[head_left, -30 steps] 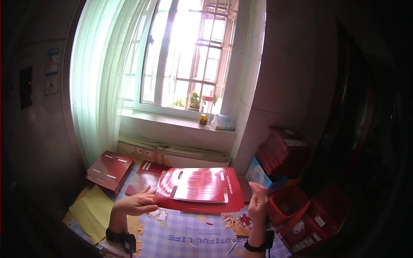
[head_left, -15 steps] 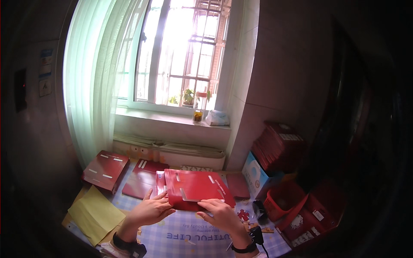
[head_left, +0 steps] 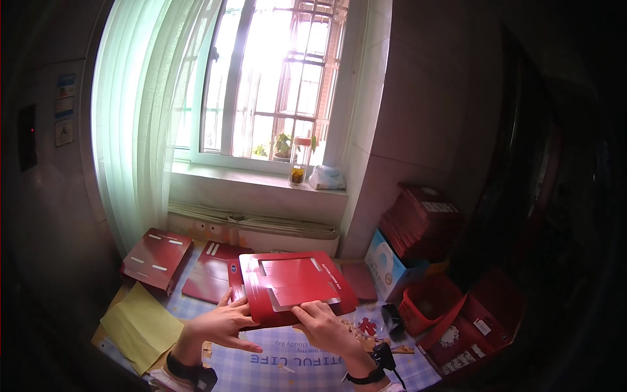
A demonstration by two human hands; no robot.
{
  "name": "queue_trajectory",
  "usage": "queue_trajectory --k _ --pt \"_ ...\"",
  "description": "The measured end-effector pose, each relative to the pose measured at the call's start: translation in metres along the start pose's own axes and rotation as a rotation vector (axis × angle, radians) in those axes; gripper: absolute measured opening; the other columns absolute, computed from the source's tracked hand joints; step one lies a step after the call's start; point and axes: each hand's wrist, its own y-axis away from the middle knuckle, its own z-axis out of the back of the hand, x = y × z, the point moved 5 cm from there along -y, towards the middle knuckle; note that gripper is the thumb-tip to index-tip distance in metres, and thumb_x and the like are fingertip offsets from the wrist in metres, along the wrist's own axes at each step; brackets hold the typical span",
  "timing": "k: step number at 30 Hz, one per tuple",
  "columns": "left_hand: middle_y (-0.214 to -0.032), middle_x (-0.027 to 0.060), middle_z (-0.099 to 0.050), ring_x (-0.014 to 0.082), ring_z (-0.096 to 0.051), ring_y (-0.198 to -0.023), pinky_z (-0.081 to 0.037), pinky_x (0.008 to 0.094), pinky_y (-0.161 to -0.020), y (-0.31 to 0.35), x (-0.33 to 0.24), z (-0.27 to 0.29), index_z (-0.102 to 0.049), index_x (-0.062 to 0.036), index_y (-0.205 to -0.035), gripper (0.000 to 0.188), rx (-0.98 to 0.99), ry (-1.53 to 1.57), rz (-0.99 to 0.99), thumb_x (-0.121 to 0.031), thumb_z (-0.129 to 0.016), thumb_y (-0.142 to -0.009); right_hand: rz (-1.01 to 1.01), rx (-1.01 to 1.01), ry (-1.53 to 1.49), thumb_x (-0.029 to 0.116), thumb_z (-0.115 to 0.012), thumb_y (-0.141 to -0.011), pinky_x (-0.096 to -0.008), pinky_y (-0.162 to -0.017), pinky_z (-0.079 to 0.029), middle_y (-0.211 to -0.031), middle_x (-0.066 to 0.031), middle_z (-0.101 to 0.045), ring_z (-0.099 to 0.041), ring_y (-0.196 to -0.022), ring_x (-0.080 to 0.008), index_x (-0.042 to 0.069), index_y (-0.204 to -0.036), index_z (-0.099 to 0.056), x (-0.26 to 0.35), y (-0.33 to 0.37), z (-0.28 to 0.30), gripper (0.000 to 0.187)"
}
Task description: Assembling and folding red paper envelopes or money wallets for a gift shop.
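Note:
In front of me is a glossy red cardboard piece (head_left: 295, 279) with pale-edged cut-outs, raised at a tilt over another red cardboard layer (head_left: 237, 273) at its left. My right hand (head_left: 326, 326) pinches its near edge, fingers curled over the card. My left hand (head_left: 222, 323) lies at the near left corner, fingers stretched and thumb apart, its fingertips touching the red edge. Behind my left hand, a flat dark red cover (head_left: 214, 271) rests on the checked blue tablecloth (head_left: 261, 346). Cardboard hides what is beneath it.
A thick red box (head_left: 157, 258) and yellow paper (head_left: 142, 326) lie at left. To the right are a red basket (head_left: 428, 307), a blue-white carton (head_left: 386, 261), stacked red folders (head_left: 424, 219), an open red box (head_left: 473, 330) and a black object (head_left: 393, 320).
The upper red cardboard piece has tilted up and shifted slightly left, showing more of its cut-out. My left thumb has spread away from the fingers. My right hand keeps the near edge.

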Motion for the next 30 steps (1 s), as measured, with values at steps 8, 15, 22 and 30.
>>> queue_trajectory --k 8,15,22,30 --pt "-0.134 0.0102 -0.042 0.0304 -0.027 -0.133 0.002 0.0655 -0.102 -0.001 0.009 -0.012 -0.057 -0.0197 -0.121 0.053 0.111 0.108 0.026 -0.053 -0.059 -0.081 0.011 -0.001 0.02 0.01 -0.065 -0.077 -0.0389 -0.084 -0.043 -0.099 -0.0121 -0.056 -0.054 -0.094 -0.0286 -0.002 -0.107 -0.057 0.003 -0.001 0.001 0.034" --pt "-0.134 0.0061 -0.042 0.0256 -0.027 -0.133 -0.003 0.0654 -0.103 -0.003 0.015 -0.018 -0.056 -0.0216 -0.122 0.042 0.088 0.135 0.052 -0.046 -0.05 -0.089 0.012 0.0 0.034 0.01 -0.066 -0.076 -0.0377 -0.083 -0.044 -0.096 -0.01 -0.059 -0.055 -0.092 -0.027 -0.001 -0.104 -0.059 0.003 -0.001 0.0 0.031" --pt "-0.109 0.0048 -0.061 0.022 -0.055 -0.106 -0.034 0.0456 -0.097 -0.003 0.014 0.004 -0.067 -0.0153 -0.103 0.027 -0.032 0.174 -0.008 -0.034 -0.061 -0.085 -0.019 -0.012 0.039 0.01 -0.06 -0.08 -0.0356 -0.084 -0.043 -0.094 -0.0089 -0.06 -0.057 -0.091 -0.0241 0.0 -0.103 -0.06 0.0 -0.002 -0.003 0.025" --pt "-0.086 0.0003 -0.063 0.0201 -0.059 -0.087 -0.044 0.0332 -0.079 -0.013 -0.003 0.012 -0.067 -0.0122 -0.087 0.031 -0.406 -0.14 0.073 -0.039 -0.07 -0.072 0.015 0.023 0.129 0.015 -0.058 -0.081 -0.0342 -0.083 -0.044 -0.093 -0.0059 -0.061 -0.057 -0.09 -0.0214 0.004 -0.102 -0.061 -0.006 -0.001 -0.028 0.024"
